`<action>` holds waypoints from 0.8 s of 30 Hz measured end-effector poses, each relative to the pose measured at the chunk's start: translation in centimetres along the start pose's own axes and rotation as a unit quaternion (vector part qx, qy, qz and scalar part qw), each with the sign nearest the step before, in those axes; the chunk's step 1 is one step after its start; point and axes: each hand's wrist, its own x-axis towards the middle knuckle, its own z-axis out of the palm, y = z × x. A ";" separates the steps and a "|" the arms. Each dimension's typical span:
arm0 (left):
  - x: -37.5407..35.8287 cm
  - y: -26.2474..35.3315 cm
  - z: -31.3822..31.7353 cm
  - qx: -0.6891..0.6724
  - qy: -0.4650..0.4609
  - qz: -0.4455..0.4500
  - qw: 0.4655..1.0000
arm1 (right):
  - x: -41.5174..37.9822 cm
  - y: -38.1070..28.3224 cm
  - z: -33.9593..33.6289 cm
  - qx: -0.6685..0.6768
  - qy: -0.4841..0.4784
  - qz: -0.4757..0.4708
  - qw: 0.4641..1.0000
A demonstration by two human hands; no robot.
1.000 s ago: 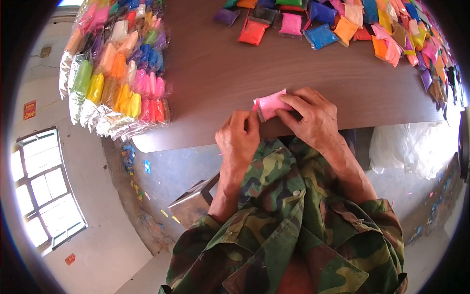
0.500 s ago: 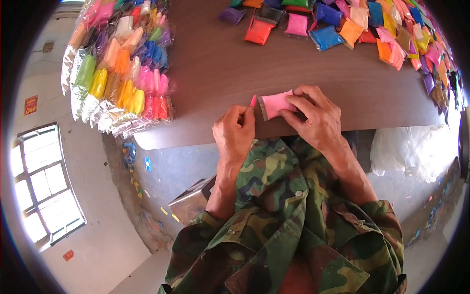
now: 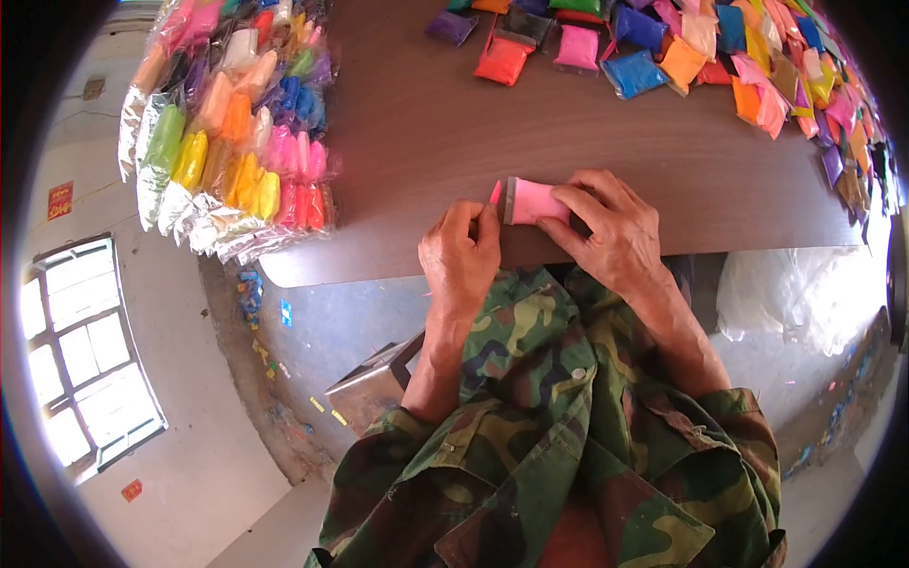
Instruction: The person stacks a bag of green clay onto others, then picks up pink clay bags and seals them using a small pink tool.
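My right hand (image 3: 611, 227) pinches a small pink packet (image 3: 532, 202) with a clear flat end, over the near part of the brown table (image 3: 426, 142). The packet's clear end faces my left hand (image 3: 461, 254). That hand is closed, and a slim pinkish-red piece (image 3: 496, 192) sticks up between its thumb and index finger, close beside the packet's clear end. Its lower part is hidden by the fingers, and I cannot tell what it is.
Stacked bags of coloured packets (image 3: 237, 142) stand at the table's left edge. Loose coloured packets (image 3: 682, 57) are piled along the far right side. Below the table are a metal-sided box (image 3: 369, 383) and a clear plastic bag (image 3: 786, 298).
My left hand has shifted slightly right, bringing the pinkish-red piece nearer the packet. The packet has turned a little, so its clear end now stands more upright in view.
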 end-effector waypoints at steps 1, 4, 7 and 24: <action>-0.2 0.4 -0.2 -0.010 0.001 0.010 1.000 | -0.1 0.1 0.0 0.001 0.000 0.000 1.000; -1.4 1.5 0.0 -0.042 -0.015 0.021 0.999 | -0.3 0.2 0.2 -0.004 0.004 0.007 1.000; -1.7 0.8 0.4 -0.026 -0.009 0.024 0.999 | -0.2 0.0 0.2 -0.004 0.010 0.008 1.000; 0.4 -0.2 -1.1 0.014 0.001 0.019 1.000 | -0.4 -0.1 -0.1 -0.012 0.008 0.004 1.000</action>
